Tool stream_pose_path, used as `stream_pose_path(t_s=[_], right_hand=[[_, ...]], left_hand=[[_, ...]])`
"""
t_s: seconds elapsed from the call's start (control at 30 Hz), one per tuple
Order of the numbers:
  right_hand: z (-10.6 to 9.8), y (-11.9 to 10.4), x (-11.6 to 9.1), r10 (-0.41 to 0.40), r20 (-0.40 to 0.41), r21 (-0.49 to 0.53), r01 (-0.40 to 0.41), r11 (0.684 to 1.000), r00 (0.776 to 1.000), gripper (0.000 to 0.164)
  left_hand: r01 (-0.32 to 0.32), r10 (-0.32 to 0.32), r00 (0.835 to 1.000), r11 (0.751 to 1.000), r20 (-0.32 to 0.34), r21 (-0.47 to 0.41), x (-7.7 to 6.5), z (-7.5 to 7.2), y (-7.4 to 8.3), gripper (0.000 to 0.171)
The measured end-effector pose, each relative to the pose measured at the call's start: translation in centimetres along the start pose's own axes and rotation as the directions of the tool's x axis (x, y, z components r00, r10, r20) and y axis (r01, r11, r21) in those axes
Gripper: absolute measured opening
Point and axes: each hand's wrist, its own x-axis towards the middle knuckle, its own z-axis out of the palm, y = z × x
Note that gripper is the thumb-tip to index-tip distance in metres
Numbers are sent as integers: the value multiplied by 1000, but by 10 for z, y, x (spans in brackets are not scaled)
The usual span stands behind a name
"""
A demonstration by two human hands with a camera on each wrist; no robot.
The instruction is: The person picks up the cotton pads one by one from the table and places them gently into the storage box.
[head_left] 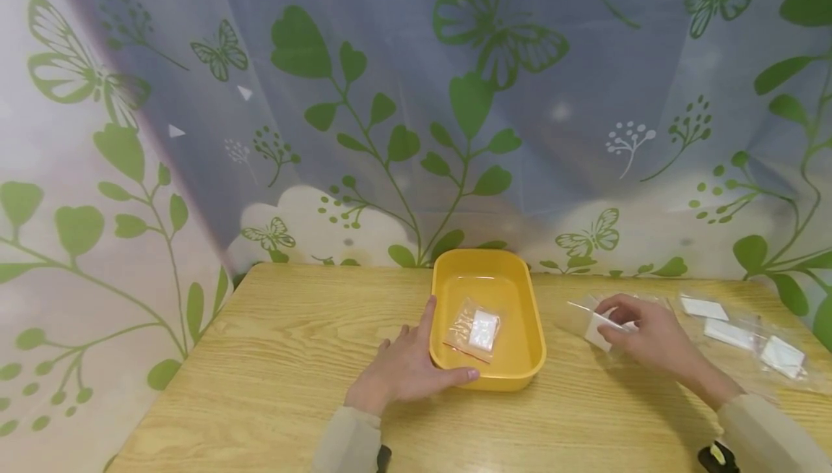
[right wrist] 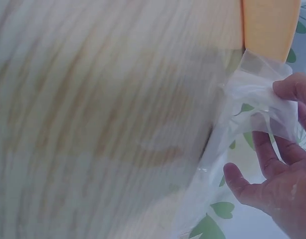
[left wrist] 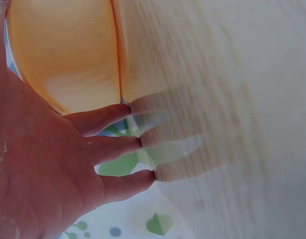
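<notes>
From the head view, I see the wood-grain table (head_left: pixel 279 357) run well beyond the yellow box (head_left: pixel 516 303) on the left, its back edge just beside the printed curtain (head_left: pixel 364 133). The left hand (head_left: pixel 409 368) lies spread at the box's near left corner, thumb over the rim. The right hand (head_left: pixel 650 332) pinches a clear bag (head_left: pixel 596 333) with a white block in it, between the box and more bags (head_left: pixel 782 356) lying to the right. A red-edged bag (head_left: pixel 482 331) with a white piece sits inside the box.

The left wrist view shows straight, parted fingers against the box's smooth, rounded side.

In the right wrist view, the pinched bag is thin, wrinkled, see-through film, and the curtain's green leaves show through it; the table grain looks blurred.
</notes>
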Motion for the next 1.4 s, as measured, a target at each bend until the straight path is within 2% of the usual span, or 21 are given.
stream_pose_path(t_s=[0.17, 0.43, 0.63, 1.0, 1.4], right_hand=[[-4, -3, 0, -28, -32, 23, 28, 999, 999, 17], [-9, -13, -2, -26, -55, 89, 31, 995, 998, 19], [-12, -22, -3, -51, -101, 80, 59, 995, 994, 18], [-16, -38, -3, -47, -121, 85, 57, 995, 991, 20], [-15, -54, 0, -20, -121, 136, 36, 990, 992, 24]], left_hand=[[2, -2, 1000, 1000, 3, -7, 0, 0, 0, 129], [3, -3, 1000, 1000, 3, -12, 0, 0, 1, 130], [5, -5, 1000, 1000, 5, -16, 0, 0, 0, 129], [4, -3, 1000, 1000, 4, -6, 1, 1, 0, 130], [-5, 5, 1000, 1000, -2, -8, 1, 0, 0, 130]])
